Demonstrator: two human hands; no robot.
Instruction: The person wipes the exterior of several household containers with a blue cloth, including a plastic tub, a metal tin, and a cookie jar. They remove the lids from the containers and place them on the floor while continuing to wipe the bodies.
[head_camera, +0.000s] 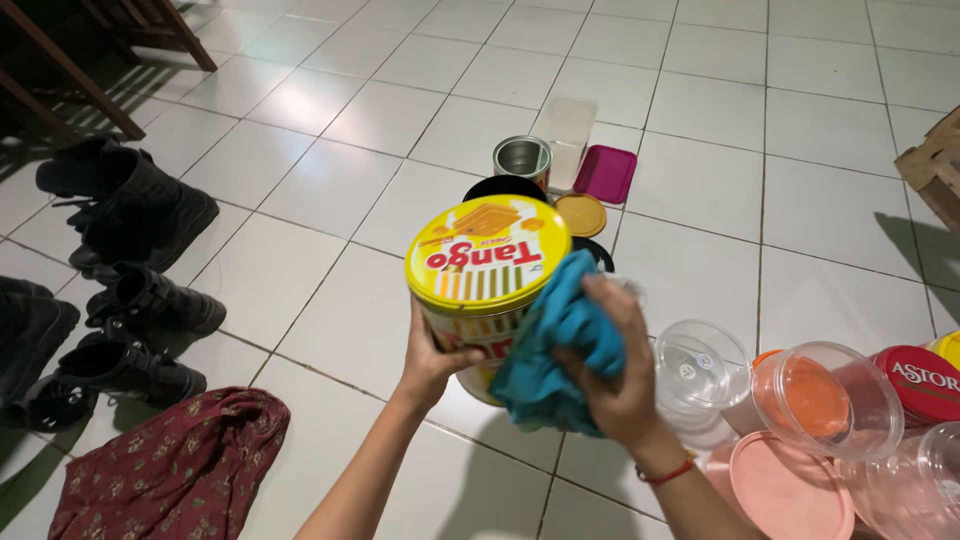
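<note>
Two bare hands meet over a white tiled floor (330, 180), the biggest thing in view, which runs out on every side of them. Far to the left of the left hand stand several black boots (130, 210), and below them, just left of the left forearm, lies a crumpled maroon flowered cloth (180, 470). Between the hands, held up off the floor, is a round yellow biscuit tin (487, 262) with its lid on and tipped toward the camera. The left hand (432, 358) cups the tin's lower side from the left, thumb curled across the wall. The right hand (618, 372) is closed around a bunched blue cloth (555, 345) and presses it against the tin's right side. To the right of the right hand lie clear plastic jars (700, 365) on their sides, one with an orange lid (815, 395), beside a pink round lid (785, 490) and a red-lidded jar (925, 380). Beyond the hands sit a small metal can (521, 158), a magenta square lid (605, 173) and a yellow round lid (581, 214). A red bracelet (668, 472) circles the right wrist.
</note>
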